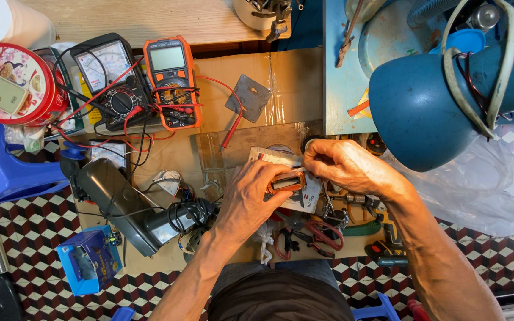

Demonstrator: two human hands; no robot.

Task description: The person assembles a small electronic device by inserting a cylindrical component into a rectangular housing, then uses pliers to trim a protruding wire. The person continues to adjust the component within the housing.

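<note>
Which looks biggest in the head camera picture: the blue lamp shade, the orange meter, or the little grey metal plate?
1. Blue lamp shade, but it sits nearer the camera, so its true size is unsure.
2. Orange meter.
3. Grey metal plate.

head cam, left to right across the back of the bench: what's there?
Red round tin → black analog multimeter → orange digital multimeter → grey metal plate → blue lamp shade.

Matt grey metal plate
</note>
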